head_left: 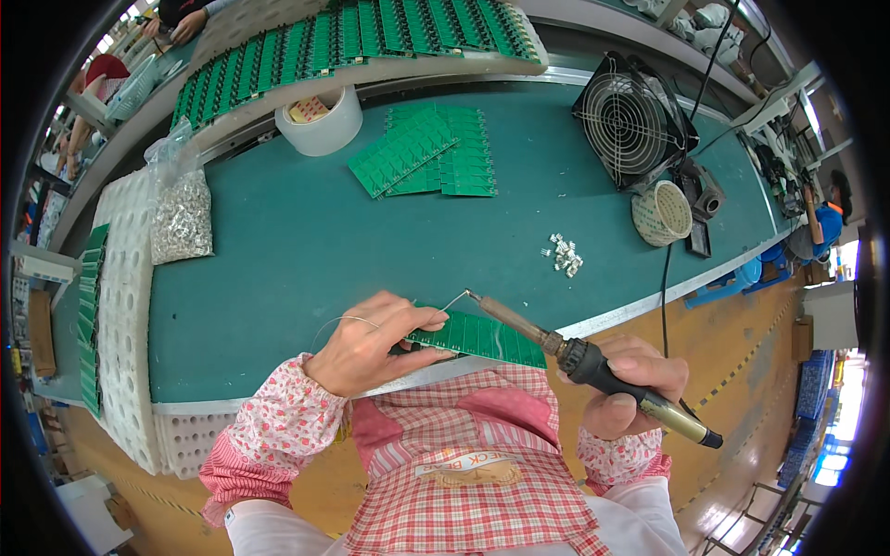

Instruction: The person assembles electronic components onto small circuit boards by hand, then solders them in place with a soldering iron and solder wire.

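My left hand (375,343) is closed on the left end of a narrow green circuit board (491,340) at the bench's front edge. Between its fingers also runs a thin solder wire (452,302), whose loose length curves back over the hand. In my right hand (640,385) is a soldering iron (593,364), gripped by its black handle and pointing up and left. Its tip meets or nearly meets the end of the wire, just above the board. My left fingers cover part of the board, and something dark shows under them.
Several green boards (399,157) lie stacked behind my hands. Small white connectors (564,257) are heaped at right, near a fan (623,120) and a tape ring (661,213). A bag of small parts (181,218) rests at left by white foam (125,278). A cable hangs at right.
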A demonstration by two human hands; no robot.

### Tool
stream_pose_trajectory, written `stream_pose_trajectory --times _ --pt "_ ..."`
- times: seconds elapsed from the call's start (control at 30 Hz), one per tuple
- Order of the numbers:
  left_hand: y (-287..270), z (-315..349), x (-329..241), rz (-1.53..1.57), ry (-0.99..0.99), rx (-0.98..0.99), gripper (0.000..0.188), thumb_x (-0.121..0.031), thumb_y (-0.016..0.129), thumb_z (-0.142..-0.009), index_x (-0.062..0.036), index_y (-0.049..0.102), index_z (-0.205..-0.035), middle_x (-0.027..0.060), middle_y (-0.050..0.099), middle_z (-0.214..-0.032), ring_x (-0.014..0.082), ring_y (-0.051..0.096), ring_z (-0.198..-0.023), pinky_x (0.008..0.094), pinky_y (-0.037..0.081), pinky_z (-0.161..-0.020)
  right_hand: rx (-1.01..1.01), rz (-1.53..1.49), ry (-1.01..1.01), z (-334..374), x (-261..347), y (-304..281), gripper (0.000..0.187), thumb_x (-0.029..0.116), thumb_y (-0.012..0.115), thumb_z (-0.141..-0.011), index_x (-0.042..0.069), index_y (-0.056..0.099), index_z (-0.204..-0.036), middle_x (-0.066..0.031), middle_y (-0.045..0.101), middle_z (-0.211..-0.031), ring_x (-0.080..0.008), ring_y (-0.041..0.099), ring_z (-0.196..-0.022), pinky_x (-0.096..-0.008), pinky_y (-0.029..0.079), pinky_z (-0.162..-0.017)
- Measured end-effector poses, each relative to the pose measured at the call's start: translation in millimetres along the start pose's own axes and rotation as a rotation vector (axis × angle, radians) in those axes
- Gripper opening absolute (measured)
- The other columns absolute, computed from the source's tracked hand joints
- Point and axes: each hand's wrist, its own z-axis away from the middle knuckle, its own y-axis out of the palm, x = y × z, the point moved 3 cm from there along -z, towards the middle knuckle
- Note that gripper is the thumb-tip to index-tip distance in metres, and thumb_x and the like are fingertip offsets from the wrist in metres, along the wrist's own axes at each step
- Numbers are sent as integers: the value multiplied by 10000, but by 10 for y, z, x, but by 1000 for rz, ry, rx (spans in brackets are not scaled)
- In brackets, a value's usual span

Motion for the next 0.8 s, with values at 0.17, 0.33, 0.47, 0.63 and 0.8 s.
stream_pose_trajectory --times 0.17,0.33,0.47,0.63,0.8 --pt "20 15 5 5 12 -9 389 -118 802 -674 -37 617 -1006 55 643 -784 201 601 -676 298 498 -580 -75 -6 29 34 23 46 368 336 563 -921 -7 441 -975 -146 593 -675 -180 601 -533 -271 505 -460" --pt "16 38 11 1 -25 -10 424 -88 835 -613 -33 633 -982 51 656 -796 205 607 -707 305 501 -620 -277 -95 483 204 -19 33 159 27 538 -876 -27 430 -980 -134 590 -723 -168 626 -551 -265 533 -506" --pt "17 33 23 6 18 -23 401 -119 808 -667 -34 613 -1007 59 638 -782 204 602 -677 302 492 -582 -218 -179 626 331 -103 147 146 26 548 -879 -22 428 -947 -126 583 -748 -141 610 -516 -237 521 -474" --pt "15 41 27 -4 41 -23 410 -116 811 -655 -29 611 -1001 68 632 -785 215 599 -675 311 488 -591 -202 -237 704 337 -149 228 155 49 572 -888 -13 436 -932 -115 582 -733 -128 601 -513 -229 502 -465" --pt "20 55 33 -3 37 -9 417 -109 807 -650 -29 606 -1006 71 632 -793 225 600 -679 323 491 -609 -175 -251 776 329 -176 259 169 89 566 -905 -8 429 -931 -98 574 -690 -132 598 -504 -232 489 -451"
